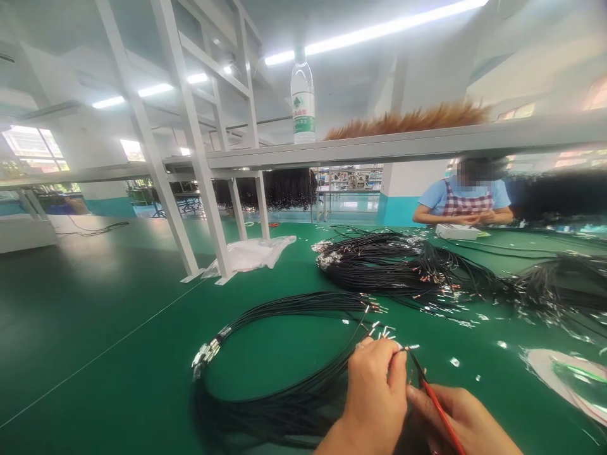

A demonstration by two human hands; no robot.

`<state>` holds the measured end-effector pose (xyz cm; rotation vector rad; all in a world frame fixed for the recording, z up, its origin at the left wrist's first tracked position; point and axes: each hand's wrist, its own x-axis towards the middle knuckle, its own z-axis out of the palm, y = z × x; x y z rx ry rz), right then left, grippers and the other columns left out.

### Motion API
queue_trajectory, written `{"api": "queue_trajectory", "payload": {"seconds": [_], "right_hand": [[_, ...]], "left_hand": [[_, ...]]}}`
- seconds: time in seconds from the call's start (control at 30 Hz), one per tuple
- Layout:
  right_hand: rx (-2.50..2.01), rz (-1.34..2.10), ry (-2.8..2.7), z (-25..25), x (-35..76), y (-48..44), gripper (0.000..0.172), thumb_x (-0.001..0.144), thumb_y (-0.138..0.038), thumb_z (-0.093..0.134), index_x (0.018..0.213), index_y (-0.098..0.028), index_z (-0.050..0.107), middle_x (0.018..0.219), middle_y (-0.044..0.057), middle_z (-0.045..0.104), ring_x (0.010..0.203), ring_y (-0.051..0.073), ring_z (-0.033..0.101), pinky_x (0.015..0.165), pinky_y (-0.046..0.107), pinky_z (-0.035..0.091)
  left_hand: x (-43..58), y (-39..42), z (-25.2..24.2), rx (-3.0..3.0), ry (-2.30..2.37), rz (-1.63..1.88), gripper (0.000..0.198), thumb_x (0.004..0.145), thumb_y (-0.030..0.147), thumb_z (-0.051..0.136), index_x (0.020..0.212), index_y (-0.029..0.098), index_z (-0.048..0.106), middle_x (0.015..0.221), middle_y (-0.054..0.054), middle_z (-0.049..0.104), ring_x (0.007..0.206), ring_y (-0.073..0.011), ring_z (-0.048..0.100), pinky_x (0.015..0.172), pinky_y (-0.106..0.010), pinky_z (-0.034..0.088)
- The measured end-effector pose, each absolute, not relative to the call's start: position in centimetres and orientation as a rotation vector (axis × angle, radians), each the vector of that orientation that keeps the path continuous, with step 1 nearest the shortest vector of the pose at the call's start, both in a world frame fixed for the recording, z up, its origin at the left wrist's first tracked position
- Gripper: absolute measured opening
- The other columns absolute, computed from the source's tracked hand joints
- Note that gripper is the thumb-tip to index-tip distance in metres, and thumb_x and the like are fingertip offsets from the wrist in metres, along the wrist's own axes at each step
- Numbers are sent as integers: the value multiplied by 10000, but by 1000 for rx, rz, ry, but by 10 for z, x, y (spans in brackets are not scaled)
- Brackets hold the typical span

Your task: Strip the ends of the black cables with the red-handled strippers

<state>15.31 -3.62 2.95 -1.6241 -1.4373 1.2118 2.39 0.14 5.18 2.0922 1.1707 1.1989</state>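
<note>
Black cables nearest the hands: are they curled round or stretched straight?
Curled round. The black cables bend in a wide loop on the green table, with some tips beside the left hand.

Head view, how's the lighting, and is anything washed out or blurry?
In the head view, the long ceiling light glares white; in the head view, a pale sheen lies on the tabletop at left; in the head view, the near black cables blur at their lower bend, and the right edge looks smeared.
</note>
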Motion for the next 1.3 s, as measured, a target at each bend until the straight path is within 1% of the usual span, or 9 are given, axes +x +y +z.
{"api": "queue_trajectory", "payload": {"seconds": [0.17,0.33,0.53,0.67,0.8,0.93,1.07,1.23,1.3], "right_hand": [[-1687,962,-1491,29,157,-37,437,706,-599,545,509,-225,430,417,-22,481,411,154,478,429,239,330],[-1612,1023,-1523,33,158,-37,407,696,-560,570,519,-225,421,456,-44,429,415,139,461,428,232,344],[-1604,1096,-1454,23,162,-34,435,724,-587,537,506,-222,441,391,-28,488,342,107,382,401,227,335],[-1622,1130,-1484,11,166,-29,437,728,-599,518,529,-214,460,388,-29,485,340,104,386,368,210,265],[-1705,895,-1475,13,168,-25,422,699,-539,565,470,-210,435,388,-30,467,353,102,396,380,216,251],[-1543,897,-1134,35,164,-27,412,670,-593,594,572,-197,543,455,-35,524,333,100,425,360,215,268],[-1372,984,-998,60,151,-26,417,614,-586,690,671,-179,618,499,-31,550,382,101,457,374,207,283],[-1202,1133,-1068,67,134,-16,445,660,-551,694,508,-158,551,453,-31,503,372,64,386,382,198,257],[-1188,1130,-1035,60,131,-12,429,662,-535,701,525,-157,552,449,-41,491,368,60,380,383,193,253]], "left_hand": [[17,6,64,1662,946,977,255,829,280,465,618,177,564,514,26,458,510,-113,362,539,-264,272],[10,12,71,1275,692,675,214,755,299,490,578,178,493,431,64,345,432,-80,242,494,-249,213],[17,3,62,1876,931,1082,266,840,294,445,598,189,473,601,6,451,604,-131,371,588,-282,249],[14,6,64,1424,732,833,318,821,404,498,596,184,459,497,37,405,495,-96,328,547,-258,250],[8,12,71,1088,500,789,355,746,486,617,678,167,477,487,45,447,469,-67,309,531,-244,218],[8,13,71,1067,521,845,272,744,364,620,865,156,492,548,31,528,497,-68,306,538,-256,190],[12,11,67,1140,558,829,336,751,261,556,1051,124,491,574,27,543,526,-85,348,555,-256,235],[8,16,67,1266,598,829,350,814,345,533,1069,110,485,605,26,533,554,-95,425,558,-242,289],[3,19,71,1349,646,823,309,815,331,550,1031,114,511,642,16,547,604,-107,483,606,-248,345]]}}
